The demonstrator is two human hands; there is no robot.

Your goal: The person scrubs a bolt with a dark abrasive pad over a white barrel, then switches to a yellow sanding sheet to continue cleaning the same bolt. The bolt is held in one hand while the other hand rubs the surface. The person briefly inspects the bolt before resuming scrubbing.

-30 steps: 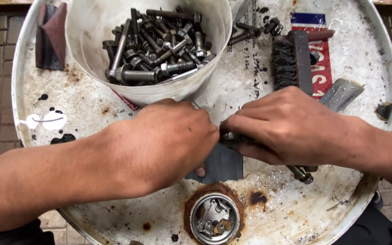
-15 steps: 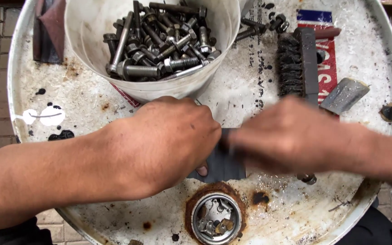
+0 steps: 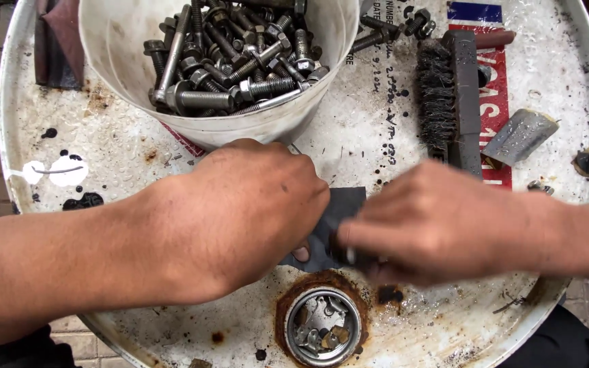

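My left hand (image 3: 240,218) lies knuckles-up on a white, rusty drum top (image 3: 103,157), its fingers curled down on a dark abrasive sheet (image 3: 342,204). My right hand (image 3: 438,225) is blurred, right of the sheet, its fingertips pinched on a small metal piece that looks like a bolt and is mostly hidden, pressing it onto the sheet. The two hands almost touch over the sheet.
A white bucket (image 3: 110,61) holds several bolts and nuts (image 3: 233,61) at the back. A wire brush (image 3: 444,95) and a grey scrap (image 3: 519,136) lie at the right. Loose bolts (image 3: 390,31) sit behind. A rusty bung hole (image 3: 322,327) is in front.
My right hand has slid back and forth across the sheet, ending farther right and lower. The bolt end seen under it earlier is now hidden. My left hand stays put.
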